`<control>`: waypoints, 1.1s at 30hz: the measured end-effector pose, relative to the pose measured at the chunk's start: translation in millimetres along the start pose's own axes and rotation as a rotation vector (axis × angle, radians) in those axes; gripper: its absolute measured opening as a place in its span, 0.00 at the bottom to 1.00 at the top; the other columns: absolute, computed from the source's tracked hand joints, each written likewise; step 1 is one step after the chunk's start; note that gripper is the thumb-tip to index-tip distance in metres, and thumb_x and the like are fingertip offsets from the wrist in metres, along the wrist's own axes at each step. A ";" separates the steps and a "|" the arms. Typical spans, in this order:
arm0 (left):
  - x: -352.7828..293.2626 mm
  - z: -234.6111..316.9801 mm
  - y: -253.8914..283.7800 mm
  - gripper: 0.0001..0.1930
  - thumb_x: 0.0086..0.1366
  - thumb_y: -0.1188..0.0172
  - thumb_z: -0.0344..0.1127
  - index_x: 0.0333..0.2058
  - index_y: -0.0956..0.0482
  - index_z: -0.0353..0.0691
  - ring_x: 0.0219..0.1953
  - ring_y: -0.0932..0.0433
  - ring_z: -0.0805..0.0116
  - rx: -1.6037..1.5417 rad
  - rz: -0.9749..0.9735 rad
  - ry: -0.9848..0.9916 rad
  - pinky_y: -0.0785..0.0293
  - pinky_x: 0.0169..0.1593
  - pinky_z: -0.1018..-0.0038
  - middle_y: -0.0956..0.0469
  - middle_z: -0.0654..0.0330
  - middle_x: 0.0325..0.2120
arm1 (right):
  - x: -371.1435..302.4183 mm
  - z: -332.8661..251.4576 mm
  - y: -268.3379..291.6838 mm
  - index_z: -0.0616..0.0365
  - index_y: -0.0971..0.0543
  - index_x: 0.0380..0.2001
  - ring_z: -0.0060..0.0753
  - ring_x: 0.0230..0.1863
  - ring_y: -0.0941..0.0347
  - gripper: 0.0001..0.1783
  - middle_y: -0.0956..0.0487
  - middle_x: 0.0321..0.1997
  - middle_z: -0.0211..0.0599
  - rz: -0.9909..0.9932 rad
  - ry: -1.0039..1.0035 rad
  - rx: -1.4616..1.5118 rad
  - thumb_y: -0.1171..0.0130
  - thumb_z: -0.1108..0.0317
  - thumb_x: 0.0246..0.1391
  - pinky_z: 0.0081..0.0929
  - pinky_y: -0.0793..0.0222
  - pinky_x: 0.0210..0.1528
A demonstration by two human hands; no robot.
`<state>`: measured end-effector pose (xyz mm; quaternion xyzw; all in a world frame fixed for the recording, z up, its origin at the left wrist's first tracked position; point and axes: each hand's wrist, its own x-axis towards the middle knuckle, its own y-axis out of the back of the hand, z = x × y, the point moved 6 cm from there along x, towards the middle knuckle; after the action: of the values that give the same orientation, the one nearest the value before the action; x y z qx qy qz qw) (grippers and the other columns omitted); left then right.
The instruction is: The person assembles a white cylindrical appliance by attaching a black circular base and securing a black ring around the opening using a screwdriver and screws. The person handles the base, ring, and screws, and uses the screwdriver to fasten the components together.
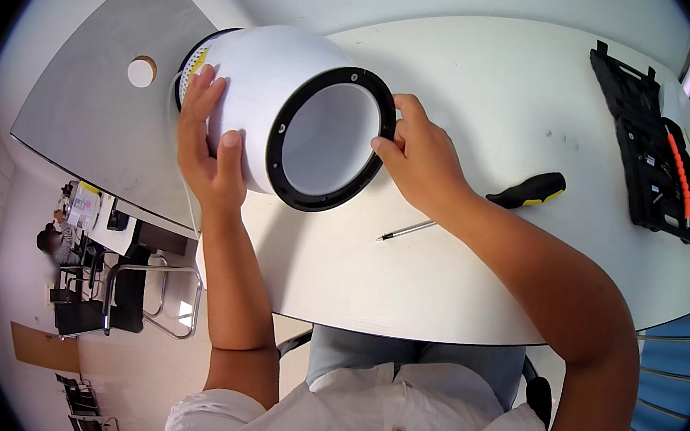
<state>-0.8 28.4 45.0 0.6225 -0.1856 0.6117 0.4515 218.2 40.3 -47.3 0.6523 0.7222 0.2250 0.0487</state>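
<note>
White drum [268, 63] sits between the two hands, at the 10–11 o'clock side of the white surface [455, 284]. Can't tell whether its underside rests on the surface or is lifted a bit.

Left grip [211, 153] is on the drum's 8 o'clock flank: fingers and thumb spread, laid against the wall, not wrapped round it. Right grip [418, 148] is at 3 o'clock on the black ring [284, 183] round the open end, pinching the ring's edge between thumb and bent index; other fingers partly hidden.

Drum lies on its side. Long axis runs roughly 10 to 4 o'clock: perforated end with yellow label [199, 62] at 10, open mouth facing 4 and tipped toward the wearer, so the inside shows. White cord [190, 209] hangs past the left wrist toward 6.

Left forearm comes up almost straight from 6 o'clock, fingers aimed at 12. Right elbow is bent out at 4–5 o'clock, forearm slanting in toward 10, hand curled.

Screwdriver [530, 190] lies below the right forearm, handle toward 2, tip toward 8, clear of the drum. Open black tool case [645, 161] out at 3 o'clock, orange flexible shaft [678, 177] in it
</note>
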 end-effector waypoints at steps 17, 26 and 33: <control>1.0 14.0 0.1 0.25 0.61 0.49 0.46 0.50 0.28 0.32 0.63 0.39 0.50 0.103 -0.035 0.039 0.48 0.64 0.59 0.31 0.48 0.56 | 3.9 4.2 -4.8 0.60 0.39 0.53 0.29 0.25 0.30 0.25 0.27 0.23 0.34 0.018 0.083 -0.040 0.43 0.69 0.54 0.28 0.35 0.31; -0.6 10.2 3.3 0.23 0.57 0.44 0.45 0.47 0.25 0.36 0.62 0.39 0.49 -0.003 0.017 0.056 0.48 0.64 0.57 0.29 0.48 0.53 | 1.9 0.9 -2.7 0.62 0.39 0.52 0.42 0.30 0.25 0.26 0.24 0.26 0.40 0.053 0.124 -0.105 0.42 0.68 0.52 0.36 0.31 0.32; -0.7 9.2 2.3 0.22 0.57 0.43 0.44 0.45 0.24 0.36 0.62 0.38 0.49 0.030 0.018 0.025 0.50 0.65 0.57 0.27 0.50 0.52 | 5.0 4.4 -1.5 0.62 0.37 0.51 0.41 0.29 0.25 0.25 0.24 0.26 0.40 0.046 0.157 -0.031 0.42 0.69 0.52 0.36 0.31 0.32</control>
<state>2.8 19.7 46.6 0.6197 -0.1763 0.6264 0.4388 217.8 46.2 -50.6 0.6480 0.7052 0.2878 -0.0033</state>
